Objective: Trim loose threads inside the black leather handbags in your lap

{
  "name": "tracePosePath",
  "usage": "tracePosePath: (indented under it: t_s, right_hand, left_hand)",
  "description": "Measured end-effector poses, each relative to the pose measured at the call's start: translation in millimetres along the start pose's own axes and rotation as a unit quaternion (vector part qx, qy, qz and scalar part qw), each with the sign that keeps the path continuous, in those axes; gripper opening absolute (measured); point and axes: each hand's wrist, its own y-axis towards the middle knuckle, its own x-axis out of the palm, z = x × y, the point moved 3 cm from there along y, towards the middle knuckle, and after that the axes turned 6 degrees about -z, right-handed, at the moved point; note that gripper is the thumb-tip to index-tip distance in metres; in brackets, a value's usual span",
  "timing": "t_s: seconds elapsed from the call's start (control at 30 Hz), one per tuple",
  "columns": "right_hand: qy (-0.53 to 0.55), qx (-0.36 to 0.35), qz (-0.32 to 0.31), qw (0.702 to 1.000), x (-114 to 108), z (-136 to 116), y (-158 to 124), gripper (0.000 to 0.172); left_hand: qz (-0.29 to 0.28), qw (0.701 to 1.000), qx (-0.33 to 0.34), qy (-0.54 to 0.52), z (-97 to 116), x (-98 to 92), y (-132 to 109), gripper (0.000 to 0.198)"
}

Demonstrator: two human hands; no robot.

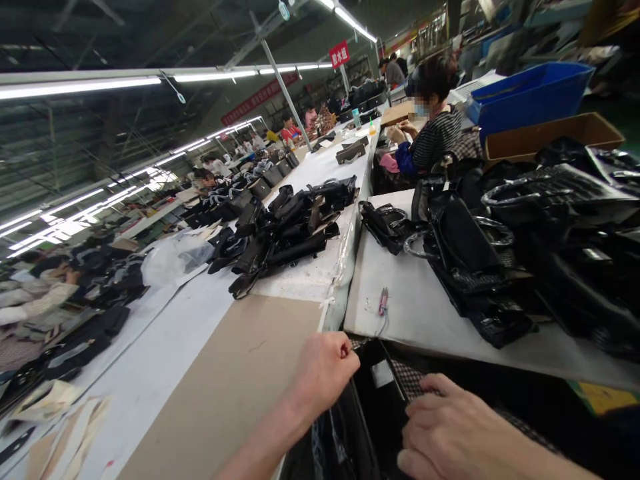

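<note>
A black bag (377, 380) with a small white label and checked lining lies below the table edge, close in front of me. My left hand (325, 370) is closed in a fist at the bag's upper left corner; what the fingers hold is hidden. On the bag's right side, my right hand (447, 427) has its fingers curled over the checked edge, with the fingertips partly out of sight. Just beyond the bag, a pair of pink-handled thread snips (383, 302) lies on the white tabletop (367, 273).
Piles of black bags lie on the right table (465, 247) and the left table (290, 227). A brown board (225, 373) covers the near left tabletop. A co-worker (435, 127) sits ahead, beside a blue bin (530, 97) and a cardboard box (555, 137).
</note>
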Motion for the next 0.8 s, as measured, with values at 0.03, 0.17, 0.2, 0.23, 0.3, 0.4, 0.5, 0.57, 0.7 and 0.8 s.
tracePosePath:
  t_s: [0.03, 0.17, 0.2, 0.23, 0.3, 0.4, 0.5, 0.57, 0.7, 0.8]
  right_hand:
    - [-0.067, -0.014, -0.034, 0.997, 23, 1, -4, 0.022]
    - [-0.1, 0.129, -0.002, 0.987, 91, 24, -15, 0.019]
    - [-0.06, 0.176, 0.006, 0.982, 101, 32, -17, 0.014]
    - [-0.019, 0.225, 0.015, 0.974, 108, 41, -19, 0.01]
    - [0.068, 0.316, 0.029, 0.946, 113, 56, -22, 0.017]
    - [0.26, 0.358, -0.01, 0.897, 112, 66, -20, 0.038]
    - [0.377, 0.284, -0.061, 0.88, 95, 61, -12, 0.034]
    - [0.321, 0.261, -0.069, 0.908, 69, 56, -6, 0.033]
    - [0.115, 0.246, -0.123, 0.955, -2, 41, 8, 0.033]
    - [0.017, 0.193, -0.157, 0.968, -50, 24, 21, 0.033]
  left_hand:
    - [-0.003, 1.0, 0.002, 0.003, -3, 8.4, -1, 0.014]
    - [-0.008, 1.0, 0.022, 0.013, -13, 32.0, -4, 0.016]
    - [-0.007, 0.999, 0.028, 0.014, -14, 34.8, -4, 0.016]
    - [-0.007, 0.999, 0.031, 0.016, -15, 36.5, -4, 0.017]
    - [0.0, 0.999, 0.038, 0.02, -16, 37.3, -4, 0.019]
    - [0.032, 0.997, 0.066, 0.026, -11, 34.5, -6, 0.02]
    - [0.066, 0.993, 0.097, 0.026, -1, 25.7, -10, 0.02]
    - [0.09, 0.991, 0.097, 0.016, 5, 12.8, -15, 0.022]
    - [0.113, 0.991, 0.072, -0.031, 15, -28.4, -32, 0.024]
    - [0.118, 0.988, 0.047, -0.084, 19, -55.6, -50, 0.023]
